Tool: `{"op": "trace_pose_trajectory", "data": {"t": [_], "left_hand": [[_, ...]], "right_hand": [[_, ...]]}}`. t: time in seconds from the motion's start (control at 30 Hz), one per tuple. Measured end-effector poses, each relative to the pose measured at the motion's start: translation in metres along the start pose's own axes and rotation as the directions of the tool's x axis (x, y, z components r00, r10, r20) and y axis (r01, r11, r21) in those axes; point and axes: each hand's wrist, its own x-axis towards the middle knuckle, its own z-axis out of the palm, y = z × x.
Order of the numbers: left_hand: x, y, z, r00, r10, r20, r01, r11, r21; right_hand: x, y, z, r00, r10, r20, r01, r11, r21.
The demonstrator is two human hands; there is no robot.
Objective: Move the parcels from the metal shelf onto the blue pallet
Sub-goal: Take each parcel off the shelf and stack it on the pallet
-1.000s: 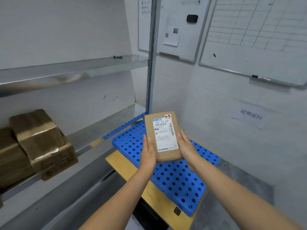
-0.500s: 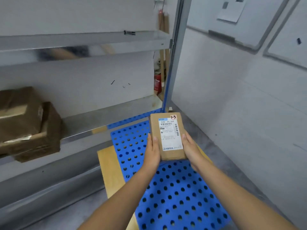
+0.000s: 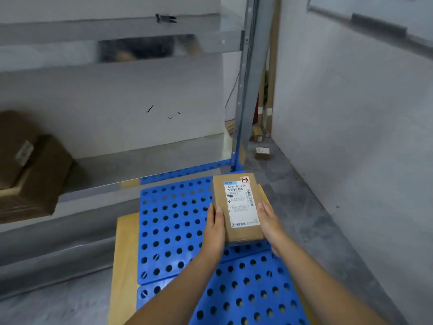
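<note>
Small parcel [image 3: 239, 207] clamped between left hand [image 3: 214, 231] and right hand [image 3: 269, 221], held over far right part of blue pallet [image 3: 173, 231]. More parcels [image 3: 30, 170] on metal shelf [image 3: 140, 165], left. Risk: release near pallet's right edge, parcel tips onto floor

A pale grey wall [image 3: 351, 113] runs along my right, with a whiteboard [image 3: 386, 10] hung high on it. The floor [image 3: 316, 219] under me is grey concrete. In the far corner stand brown cardboard tubes [image 3: 271, 78], with a small box [image 3: 262, 153] lying near them.
</note>
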Motion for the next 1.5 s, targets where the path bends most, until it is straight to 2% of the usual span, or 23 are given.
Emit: {"op": "trace_pose_trajectory", "data": {"t": [0.27,0.47,0.73,0.8,0.9,0.97,1.1,1.2,1.27,1.33,1.5], "left_hand": [[0.055,-0.007,0.022,0.998,-0.031,-0.058,0.03,0.999,-0.013],[0.072,-0.006,0.027,0.994,-0.04,-0.098,0.04,0.999,-0.001],[0.08,0.005,0.029,0.997,-0.048,-0.064,0.053,0.995,0.079],[0.078,0.011,0.02,0.997,-0.056,-0.048,0.061,0.993,0.099],[0.065,0.021,-0.003,0.997,-0.029,-0.077,0.036,0.994,0.1],[0.045,0.024,-0.021,0.998,0.003,-0.057,0.005,0.99,0.142],[-0.004,0.027,-0.061,0.996,0.087,0.0,-0.085,0.975,0.205],[-0.043,0.041,-0.106,0.98,0.197,-0.014,-0.187,0.946,0.266],[-0.07,0.052,-0.145,0.96,0.276,-0.045,-0.247,0.914,0.323],[-0.1,0.062,-0.192,0.931,0.351,-0.099,-0.294,0.883,0.365],[-0.192,0.071,-0.335,0.829,0.492,-0.265,-0.365,0.836,0.411]], "right_hand": [[0.068,0.01,-0.006,0.998,0.028,0.062,-0.025,0.999,-0.042],[0.097,0.012,-0.002,0.997,-0.06,0.052,0.067,0.985,-0.157],[0.106,0.007,-0.005,0.996,-0.072,0.056,0.083,0.968,-0.236],[0.094,0.004,-0.005,0.996,-0.087,-0.007,0.082,0.961,-0.266],[0.073,-0.007,-0.009,0.956,-0.195,-0.22,0.108,0.929,-0.354],[0.054,-0.019,-0.005,0.936,-0.246,-0.25,0.139,0.914,-0.38],[0.005,-0.046,0.036,0.959,-0.271,-0.083,0.215,0.886,-0.411],[-0.038,-0.066,0.09,0.933,-0.358,0.02,0.325,0.819,-0.474],[-0.075,-0.08,0.129,0.919,-0.376,0.12,0.388,0.806,-0.447],[-0.115,-0.092,0.171,0.879,-0.418,0.228,0.476,0.758,-0.446],[-0.237,-0.121,0.29,0.697,-0.556,0.452,0.717,0.544,-0.436]]}}
